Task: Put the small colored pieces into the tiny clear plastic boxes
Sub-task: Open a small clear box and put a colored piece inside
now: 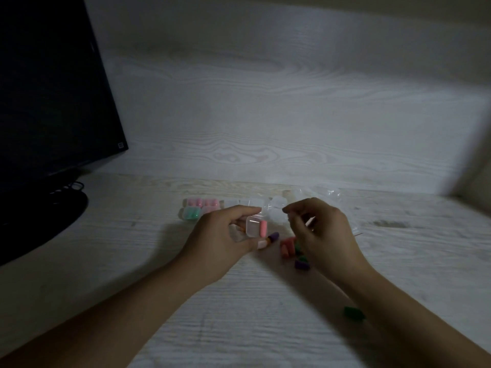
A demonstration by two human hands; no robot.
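Head view, centre frame: left hand (220, 235) has its grip clamped on a tiny clear box (253, 227) holding a pink piece (263, 228). Right hand (322, 229) hovers beside it over loose pieces (288, 247) on the desk (159, 261), fingers curled; whether they pinch anything, I cannot tell.

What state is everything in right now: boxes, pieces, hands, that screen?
Small clear plastic box: held up in left hand, one pink piece inside.
Right hand: fingers curled; contents hidden.
Row of clear boxes: on table, filled with pink and green pieces.
Loose colored pieces: scattered on table.
Black monitor: dark.
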